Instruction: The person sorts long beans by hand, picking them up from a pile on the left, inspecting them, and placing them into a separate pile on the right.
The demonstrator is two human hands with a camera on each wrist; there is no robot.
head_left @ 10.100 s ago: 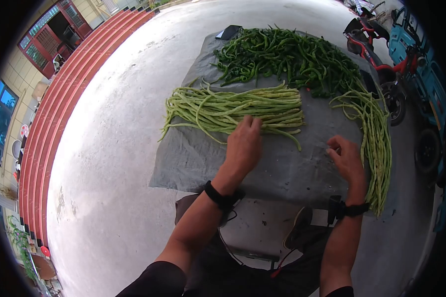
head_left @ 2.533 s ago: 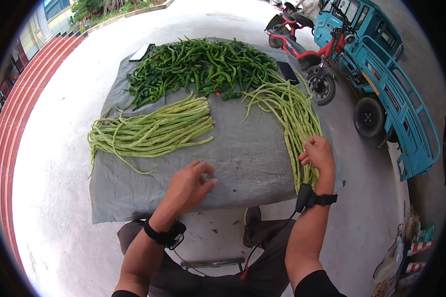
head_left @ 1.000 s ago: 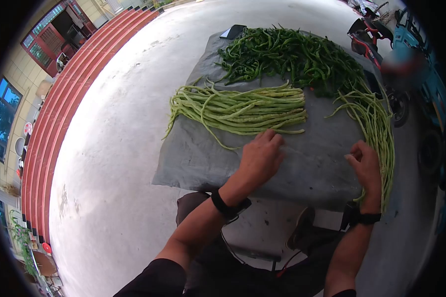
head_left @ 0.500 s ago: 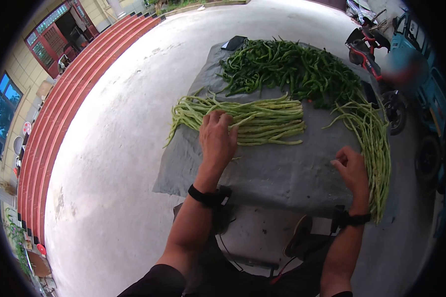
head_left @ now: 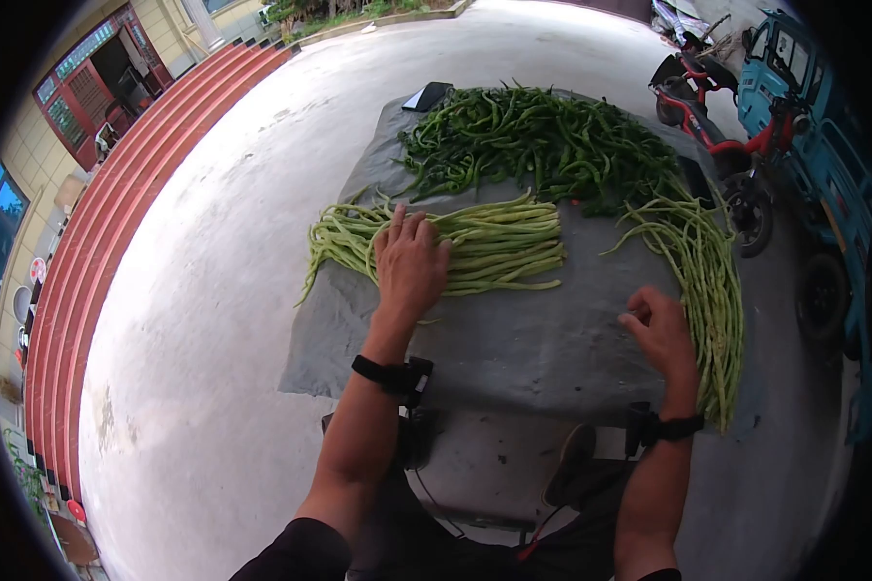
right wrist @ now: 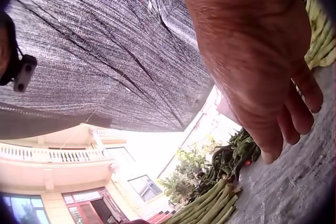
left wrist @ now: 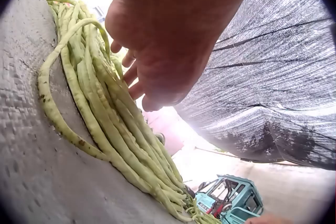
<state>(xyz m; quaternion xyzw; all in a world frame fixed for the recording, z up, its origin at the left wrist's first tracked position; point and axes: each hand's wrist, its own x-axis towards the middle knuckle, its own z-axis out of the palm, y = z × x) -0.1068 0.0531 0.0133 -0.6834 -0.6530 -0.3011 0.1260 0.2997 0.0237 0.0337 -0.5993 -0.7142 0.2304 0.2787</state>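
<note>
A bundle of long green beans point(head_left: 509, 242) lies crosswise on a grey cloth point(head_left: 513, 349). The left hand point(head_left: 412, 266) is over the bundle's left part, its fingers spread and touching the beans; in the left wrist view the fingertips meet the beans' point(left wrist: 105, 103) upper side. The right hand point(head_left: 661, 334) hovers low over the cloth, its fingers loosely bent with nothing between them, just left of a second bean bundle point(head_left: 712, 320) that runs down the right edge. In the right wrist view the right hand point(right wrist: 257, 61) has its fingertips near the cloth.
Green peppers point(head_left: 543, 140) are heaped along the cloth's far side. A dark phone point(head_left: 696, 182) lies by their right end, and another flat object point(head_left: 426, 96) at the far left corner. Beyond stand red steps point(head_left: 145, 223), a red scooter point(head_left: 707, 126) and a blue vehicle point(head_left: 828, 174).
The left hand has moved left from the bundle's near edge onto its left part, with fingers now reaching farther across the beans. The right hand has hardly moved. The head view has shifted slightly.
</note>
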